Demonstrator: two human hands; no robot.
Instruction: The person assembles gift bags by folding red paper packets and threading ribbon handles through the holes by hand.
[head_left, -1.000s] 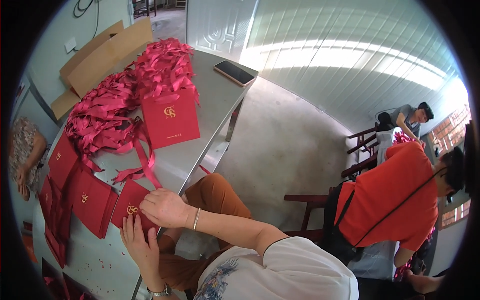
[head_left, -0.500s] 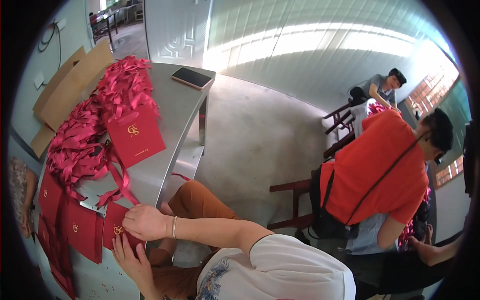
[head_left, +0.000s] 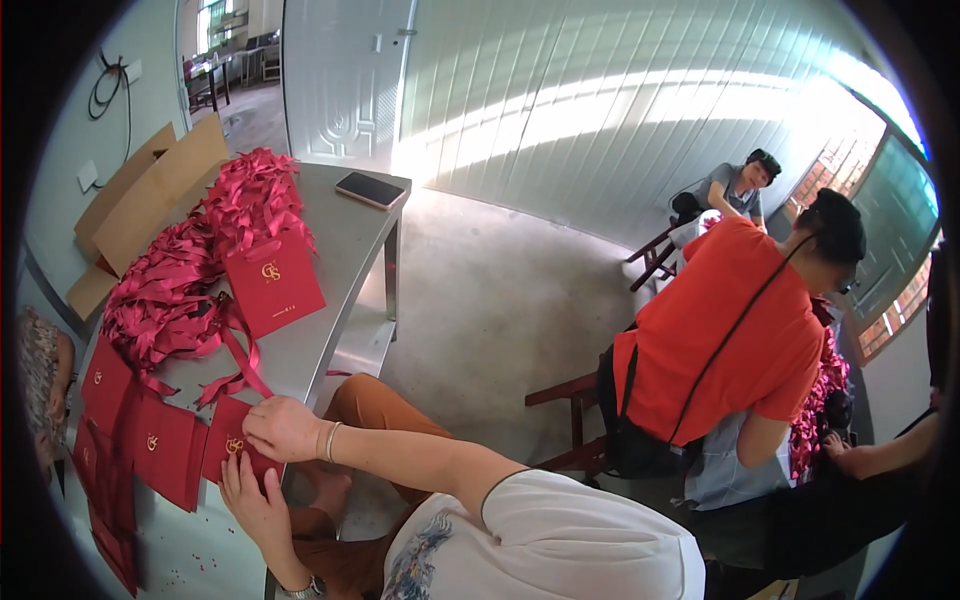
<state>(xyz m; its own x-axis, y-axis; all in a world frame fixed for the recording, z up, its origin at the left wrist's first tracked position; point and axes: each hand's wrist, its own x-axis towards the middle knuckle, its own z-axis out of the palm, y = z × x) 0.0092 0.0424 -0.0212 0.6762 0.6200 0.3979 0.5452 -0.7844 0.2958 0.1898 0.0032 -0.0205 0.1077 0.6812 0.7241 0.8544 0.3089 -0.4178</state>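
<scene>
A small red paper bag [head_left: 225, 425] with a gold emblem lies flat at the table's near edge. My left hand [head_left: 258, 503], with a watch at its wrist, rests on the bag's lower part, fingers stretched out. At the bag's upper right edge my right hand [head_left: 287, 428], wearing a bangle, has its fingers curled together; whatever they pinch is hidden. A loose red ribbon [head_left: 243, 365] runs from the heap down to beside this hand. Left of it lies a stack of similar red bags [head_left: 167, 452], with more bags [head_left: 103, 378] beyond.
A big heap of red ribbons [head_left: 165, 295] covers the table's far left, with another red bag [head_left: 275, 285] against it. A phone [head_left: 370, 189] lies near the far corner. Behind stands a cardboard box [head_left: 165, 190]. A person in an orange shirt [head_left: 725, 325] sits at the right.
The view has shifted slightly, so the scene sits a little differently in the picture. Both my hands stay at the same bag, with nearly the same pose.
</scene>
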